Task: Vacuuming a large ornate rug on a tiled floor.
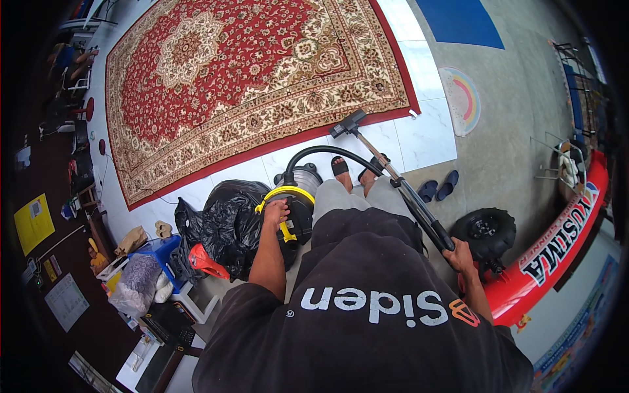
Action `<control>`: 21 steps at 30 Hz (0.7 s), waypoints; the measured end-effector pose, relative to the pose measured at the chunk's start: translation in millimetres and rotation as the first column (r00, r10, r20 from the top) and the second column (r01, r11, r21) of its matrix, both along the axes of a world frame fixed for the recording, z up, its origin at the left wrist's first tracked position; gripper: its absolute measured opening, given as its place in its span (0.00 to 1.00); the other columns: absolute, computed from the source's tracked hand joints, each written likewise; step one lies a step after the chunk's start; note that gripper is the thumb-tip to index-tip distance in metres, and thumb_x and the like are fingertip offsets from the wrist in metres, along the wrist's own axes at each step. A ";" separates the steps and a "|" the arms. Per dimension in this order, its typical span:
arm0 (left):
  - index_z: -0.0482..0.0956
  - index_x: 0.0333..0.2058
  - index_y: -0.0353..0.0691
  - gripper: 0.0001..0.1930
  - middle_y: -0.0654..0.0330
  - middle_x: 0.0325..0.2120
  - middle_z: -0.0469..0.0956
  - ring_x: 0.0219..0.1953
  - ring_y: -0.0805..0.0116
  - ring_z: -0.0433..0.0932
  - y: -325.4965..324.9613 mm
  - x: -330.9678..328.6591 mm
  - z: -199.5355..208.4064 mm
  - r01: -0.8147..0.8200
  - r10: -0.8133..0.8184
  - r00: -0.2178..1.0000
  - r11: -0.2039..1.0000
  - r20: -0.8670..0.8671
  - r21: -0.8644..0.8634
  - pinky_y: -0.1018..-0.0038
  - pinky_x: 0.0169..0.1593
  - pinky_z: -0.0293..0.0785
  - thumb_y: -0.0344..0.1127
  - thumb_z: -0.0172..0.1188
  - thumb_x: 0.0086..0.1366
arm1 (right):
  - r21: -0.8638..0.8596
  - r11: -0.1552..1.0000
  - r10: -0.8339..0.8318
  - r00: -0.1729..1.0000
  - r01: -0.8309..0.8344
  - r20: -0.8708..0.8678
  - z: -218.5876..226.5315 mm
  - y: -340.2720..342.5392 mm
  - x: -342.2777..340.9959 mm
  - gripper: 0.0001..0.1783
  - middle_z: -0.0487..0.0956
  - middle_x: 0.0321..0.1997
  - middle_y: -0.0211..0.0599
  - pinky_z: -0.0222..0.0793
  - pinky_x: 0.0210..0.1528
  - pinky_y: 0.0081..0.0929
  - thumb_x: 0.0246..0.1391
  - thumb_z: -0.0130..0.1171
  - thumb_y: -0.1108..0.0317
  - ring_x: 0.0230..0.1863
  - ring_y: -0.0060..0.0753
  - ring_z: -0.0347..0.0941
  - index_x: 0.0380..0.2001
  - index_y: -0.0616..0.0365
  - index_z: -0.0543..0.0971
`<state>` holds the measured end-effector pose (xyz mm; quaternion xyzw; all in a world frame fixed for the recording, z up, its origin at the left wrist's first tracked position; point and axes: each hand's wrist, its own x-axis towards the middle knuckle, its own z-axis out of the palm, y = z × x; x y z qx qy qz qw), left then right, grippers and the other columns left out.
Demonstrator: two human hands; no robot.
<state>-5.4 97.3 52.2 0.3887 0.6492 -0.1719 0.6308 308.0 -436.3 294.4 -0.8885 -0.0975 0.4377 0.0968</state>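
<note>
The vacuum cleaner [305,178] stands on the floor in front of the person, a little to the left of the legs. It has a silver, round body and a black top part with yellow trim. The left hand [276,211] has a closed grip on the yellow handle [287,230] of this top part. From the machine, a black hose [327,150] goes in an arch across the front of the legs to the right side, where it comes near the long tube [410,195]. The right hand [461,254] has a narrow grip, with the fingers closed around the black upper end of this tube. The tube runs slanted away from the person, and at its far end the dark floor nozzle [347,122] is at the red edge of the patterned carpet [242,85]. I cannot tell if it presses on the carpet.

The carpet lies on white tiles [424,141]. Beside the vacuum cleaner, on its left, are black plastic bags [232,213], and farther left is a blue container [159,257]. The feet wear black sandals [340,166]. To the right are a pair of dark blue shoes [437,188], a black wheel [485,230] and a long, curved red object [550,245]. Farther ahead lies a rainbow mat [461,101], near a blue mat [462,23].
</note>
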 end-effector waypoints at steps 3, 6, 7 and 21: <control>0.77 0.48 0.47 0.14 0.63 0.39 0.81 0.38 0.67 0.81 -12.5 -2.4 -3.4 -0.081 0.078 0.991 0.996 -0.104 -0.023 0.68 0.40 0.74 0.43 0.59 0.68 | -0.033 0.987 0.160 0.987 -0.159 0.032 -32.9 25.0 30.5 0.20 0.77 0.25 0.62 0.71 0.39 0.50 0.41 0.61 0.59 0.34 0.67 0.76 0.33 0.65 0.77; 0.77 0.49 0.47 0.14 0.64 0.39 0.81 0.39 0.68 0.81 -24.7 4.8 5.1 -0.086 0.087 0.992 0.996 -0.092 0.007 0.68 0.40 0.74 0.42 0.58 0.68 | 0.021 0.955 0.295 0.954 -0.296 0.051 -72.2 43.4 76.8 0.20 0.77 0.26 0.63 0.70 0.40 0.53 0.43 0.61 0.58 0.36 0.68 0.76 0.35 0.65 0.77; 0.77 0.50 0.47 0.14 0.64 0.39 0.80 0.39 0.68 0.81 -24.9 3.8 10.3 -0.078 0.080 0.994 0.997 -0.080 0.020 0.69 0.40 0.74 0.41 0.58 0.68 | 0.050 0.933 0.355 0.934 -0.357 0.044 -86.3 52.2 93.6 0.20 0.77 0.27 0.64 0.70 0.40 0.53 0.43 0.61 0.58 0.36 0.68 0.76 0.35 0.65 0.77; 0.70 0.58 0.45 0.22 0.58 0.49 0.78 0.49 0.62 0.79 -129.8 -44.4 43.1 -0.532 0.556 0.818 0.829 -0.146 0.175 0.64 0.44 0.76 0.38 0.60 0.66 | 0.080 0.773 0.635 0.768 -0.630 -0.087 -153.0 140.5 240.2 0.20 0.81 0.32 0.62 0.74 0.43 0.52 0.43 0.62 0.56 0.39 0.65 0.79 0.36 0.61 0.79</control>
